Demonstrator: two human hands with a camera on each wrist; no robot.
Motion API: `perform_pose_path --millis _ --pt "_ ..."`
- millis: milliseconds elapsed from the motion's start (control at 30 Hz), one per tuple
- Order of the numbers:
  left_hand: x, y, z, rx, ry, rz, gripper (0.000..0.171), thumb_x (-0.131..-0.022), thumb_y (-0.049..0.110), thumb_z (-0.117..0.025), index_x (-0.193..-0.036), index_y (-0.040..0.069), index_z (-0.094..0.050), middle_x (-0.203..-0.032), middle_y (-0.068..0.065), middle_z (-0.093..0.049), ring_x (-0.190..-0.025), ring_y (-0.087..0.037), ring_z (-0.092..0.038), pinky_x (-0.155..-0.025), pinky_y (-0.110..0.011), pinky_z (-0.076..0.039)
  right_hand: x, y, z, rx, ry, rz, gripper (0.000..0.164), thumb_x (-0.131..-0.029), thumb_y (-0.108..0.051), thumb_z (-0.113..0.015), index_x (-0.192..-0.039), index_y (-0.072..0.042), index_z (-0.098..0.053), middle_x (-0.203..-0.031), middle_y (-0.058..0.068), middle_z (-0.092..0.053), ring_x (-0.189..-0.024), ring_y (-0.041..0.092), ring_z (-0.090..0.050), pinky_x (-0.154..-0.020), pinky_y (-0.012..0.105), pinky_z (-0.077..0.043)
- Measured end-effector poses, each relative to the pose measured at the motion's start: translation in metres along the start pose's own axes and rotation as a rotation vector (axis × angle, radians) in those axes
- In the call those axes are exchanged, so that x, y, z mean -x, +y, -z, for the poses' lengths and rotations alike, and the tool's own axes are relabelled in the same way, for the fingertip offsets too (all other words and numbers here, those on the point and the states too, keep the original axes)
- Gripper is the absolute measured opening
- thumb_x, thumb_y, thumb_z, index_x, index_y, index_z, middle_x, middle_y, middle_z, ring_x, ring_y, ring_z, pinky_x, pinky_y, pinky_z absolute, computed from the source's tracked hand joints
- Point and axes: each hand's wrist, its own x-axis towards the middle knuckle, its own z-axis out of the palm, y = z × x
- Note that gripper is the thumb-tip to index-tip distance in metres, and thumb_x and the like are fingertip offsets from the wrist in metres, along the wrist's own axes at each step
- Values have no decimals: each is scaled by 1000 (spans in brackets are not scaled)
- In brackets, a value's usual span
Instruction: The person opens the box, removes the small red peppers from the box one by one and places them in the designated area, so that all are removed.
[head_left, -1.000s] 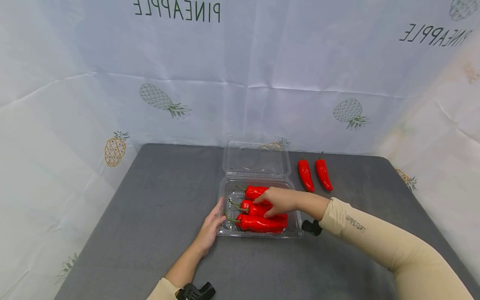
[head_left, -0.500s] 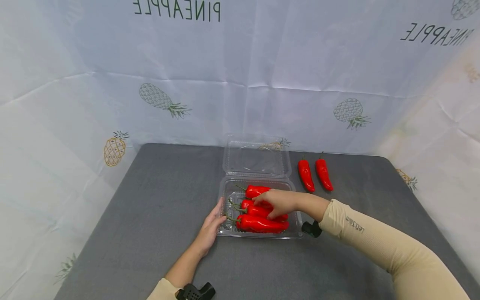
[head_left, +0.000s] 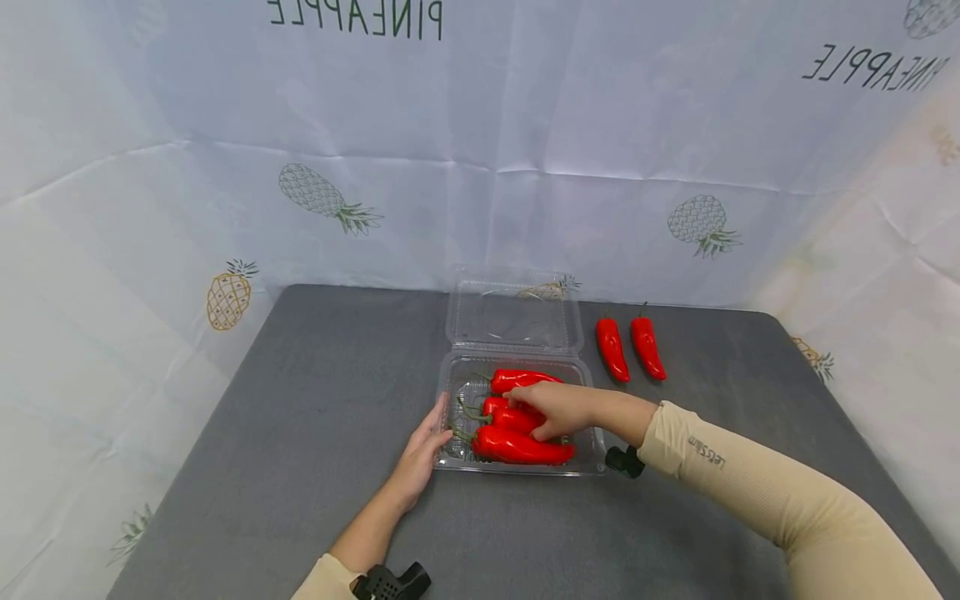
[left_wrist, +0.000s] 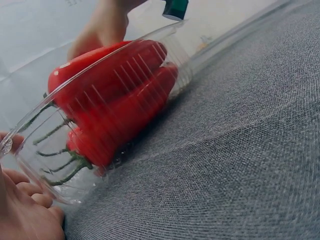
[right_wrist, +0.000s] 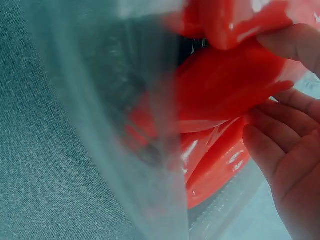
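In the head view, a transparent plastic clamshell box (head_left: 517, 471) stands with its lid folded back, several red peppers with green stems lying side by side in it. My left hand (head_left: 414, 467) holds the box by its left side, thumb at the rim and fingers along the outer wall. Inside the box, my right hand (head_left: 564, 407) pinches a middle red pepper (head_left: 513, 418) between thumb and fingers. The nearest red pepper (head_left: 521, 447) lies along the front wall, and another red pepper (head_left: 521, 380) lies behind the hand. In the right wrist view, the held pepper (right_wrist: 225, 87) shows between thumb and fingers.
Two more red peppers (head_left: 612, 350) (head_left: 647, 348) lie on the grey table (head_left: 360, 367), right of the raised clear lid (head_left: 513, 312). A white curtain (head_left: 480, 117) with pineapple prints hangs behind the table and at both sides.
My right hand shifts slightly among the peppers, and more of the rearmost pepper shows behind it. My left hand keeps its place on the box.
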Motion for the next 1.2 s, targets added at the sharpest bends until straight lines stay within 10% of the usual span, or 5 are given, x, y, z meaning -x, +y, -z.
perform_pose_path --millis 233,533,1200 --pt "0 1 1 -12 -2 7 61 -94 8 -36 -147 -5 -8 -156 -19 -4 -144 -33 3 -113 -45 -3 4 4 1 -60 54 48 45 -83 -12 -64 -124 -5 -46 -112 3 -58 -92 12 -53 -80 25 -48" --pt "-1 0 1 -18 4 18 61 -94 7 -35 -148 -3 -8 -157 -16 -6 -144 -29 1 -97 1 -18 14 9 5 -195 126 66 45 -87 -15 -61 -128 -7 -44 -102 2 -61 -81 8 -56 -70 22 -50" --pt "0 0 -1 -33 12 24 61 -94 8 -35 -147 -4 -9 -157 -17 -5 -144 -30 0 -95 2 -18 46 39 -1 -239 395 26 57 -87 -18 -63 -140 -10 -43 -124 10 -59 -87 15 -54 -66 22 -48"
